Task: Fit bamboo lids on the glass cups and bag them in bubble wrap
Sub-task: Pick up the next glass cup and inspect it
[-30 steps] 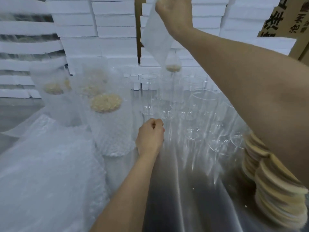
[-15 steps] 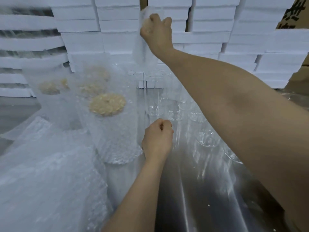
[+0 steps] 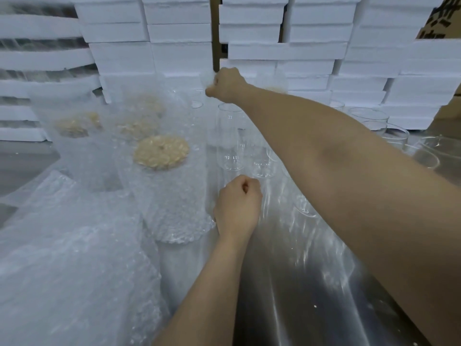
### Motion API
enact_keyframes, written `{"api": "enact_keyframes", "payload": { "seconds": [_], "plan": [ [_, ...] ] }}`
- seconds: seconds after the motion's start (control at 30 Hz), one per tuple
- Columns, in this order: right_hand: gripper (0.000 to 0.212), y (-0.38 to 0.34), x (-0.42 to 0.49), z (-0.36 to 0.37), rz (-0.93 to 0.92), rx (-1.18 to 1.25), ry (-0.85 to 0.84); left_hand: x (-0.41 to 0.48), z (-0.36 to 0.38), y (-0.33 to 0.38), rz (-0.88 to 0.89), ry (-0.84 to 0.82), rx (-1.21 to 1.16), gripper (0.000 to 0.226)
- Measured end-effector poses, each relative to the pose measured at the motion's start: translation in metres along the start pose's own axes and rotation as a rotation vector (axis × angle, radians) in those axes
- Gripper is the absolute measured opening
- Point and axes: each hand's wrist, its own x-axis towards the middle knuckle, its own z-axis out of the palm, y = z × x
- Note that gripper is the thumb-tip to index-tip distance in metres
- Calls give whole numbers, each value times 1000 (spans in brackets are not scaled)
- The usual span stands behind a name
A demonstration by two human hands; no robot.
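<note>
Right hand (image 3: 225, 83): reaching far over the table (image 3: 311, 295), fist clenched on the top of a bubble bag (image 3: 206, 80). Left hand (image 3: 237, 206): curled fist, nothing seen in it, just beside bagged cups (image 3: 172, 196) with lids (image 3: 161, 152). Bare cups (image 3: 230, 141) between the hands. Foam boxes (image 3: 179, 51) stacked behind.

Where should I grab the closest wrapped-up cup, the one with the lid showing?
Take the nearest bagged cup round its middle, below the bamboo lid, coming from the near side. It stands upright; other bagged cups crowd behind and left, and bare glass cups stand to its right. The loose bag top would probably slip.
</note>
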Motion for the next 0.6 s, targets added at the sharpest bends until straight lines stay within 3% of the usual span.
{"api": "enact_keyframes", "payload": {
  "seconds": [0.17, 0.27, 0.33, 0.4, 0.47, 0.6],
  "plan": [
    [25, 0, 2, 8, 54, -92, -11, -1, -2, 2, 23, -32, -14, 35],
    [54, -9, 2, 2, -9, -250, 65, -2, -3, 2, 31, -33, -25, 36],
    [52, -19, 2, 1, -179, -306, 103, -3, -2, 2, 28, -32, -34, 36],
    [51, -26, 3, 3, -289, -368, -30, -2, -2, 2, 28, -25, -29, 34],
    [48, -30, 2, 6, -277, -425, -142, -1, -1, 1, 24, -10, -15, 29],
    [34, -29, 6, 14, -261, -463, -139, -1, 0, -1, 37, 2, 5, 26]
  ]
}}
